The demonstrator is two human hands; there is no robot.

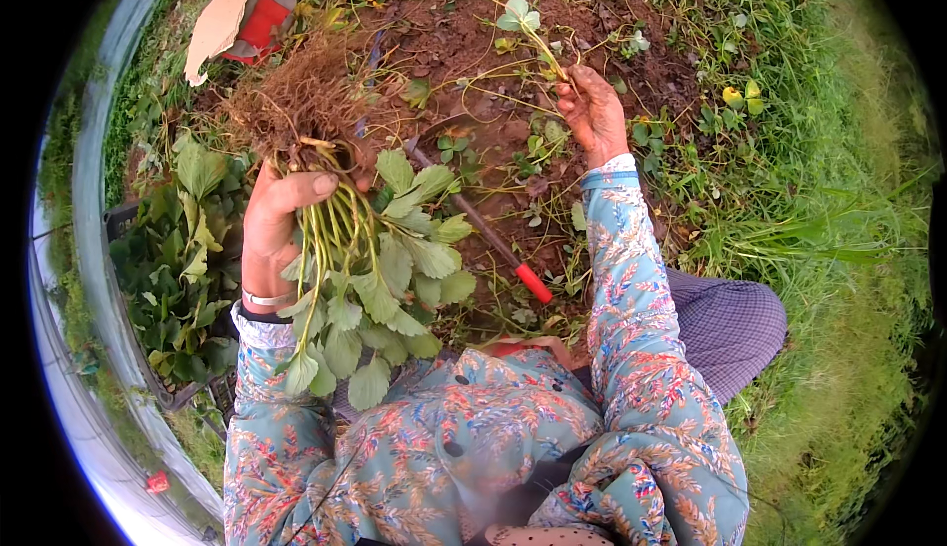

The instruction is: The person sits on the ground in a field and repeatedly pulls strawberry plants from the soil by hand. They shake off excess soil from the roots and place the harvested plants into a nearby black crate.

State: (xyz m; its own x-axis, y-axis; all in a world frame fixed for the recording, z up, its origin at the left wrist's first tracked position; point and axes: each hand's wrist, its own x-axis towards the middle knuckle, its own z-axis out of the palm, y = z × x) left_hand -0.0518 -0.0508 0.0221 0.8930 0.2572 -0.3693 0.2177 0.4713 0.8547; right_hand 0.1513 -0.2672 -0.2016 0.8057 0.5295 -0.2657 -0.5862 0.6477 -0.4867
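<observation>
My left hand is closed around the stems of a bunch of strawberry plants. Their brown roots stick up beyond the hand, and the green leaves hang down towards my lap. Off to the right and farther up, my right hand pinches a small strawberry seedling by its base between thumb and fingers, leaves pointing away from me. On the soil between the two hands lies a hand hoe or sickle with a dark shaft and a red grip end; foliage and soil partly hide its metal head.
A dark plastic crate full of leafy plants stands at the left. Beyond the roots lies a torn cardboard piece with a red part. Runners and small plants cover the reddish soil. Grass grows on the right, beside my knee.
</observation>
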